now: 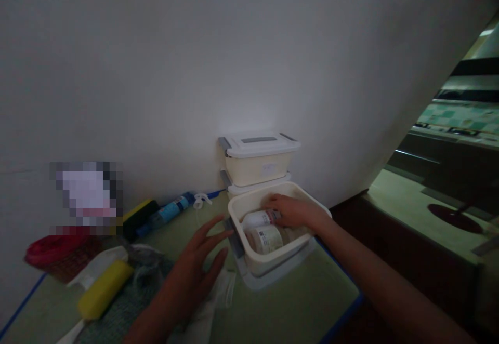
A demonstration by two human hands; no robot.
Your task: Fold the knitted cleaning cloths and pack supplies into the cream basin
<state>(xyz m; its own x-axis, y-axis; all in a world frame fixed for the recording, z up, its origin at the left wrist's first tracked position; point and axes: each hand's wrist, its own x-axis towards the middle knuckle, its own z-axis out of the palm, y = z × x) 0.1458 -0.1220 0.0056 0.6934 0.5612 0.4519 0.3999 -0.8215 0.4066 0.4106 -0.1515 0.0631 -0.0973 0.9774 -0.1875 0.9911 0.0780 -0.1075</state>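
Observation:
An open cream-white plastic bin (pixel 259 268) sits on the green table, with a grey latch (pixel 234 242) on its left side. Inside lie a white bottle (pixel 257 219) with red print and, in front of it, a clear container (pixel 268 239) with a pale label. My right hand (pixel 292 211) reaches into the bin from the right, its fingers closed around the right end of the white bottle; that end is partly hidden. Beside the bin's left wall, my left hand (pixel 205 255) has its fingers spread and holds nothing. Its fingertips are close to the latch; contact is unclear.
A lidded bin (pixel 257 170) stands stacked on another behind the open one. To the left are a blue bottle (pixel 167 213), a yellow-headed brush (pixel 105 289), a dark cloth (pixel 132 302) and a red-lined basket (pixel 62 255). The table's blue edge (pixel 343 318) lies at right.

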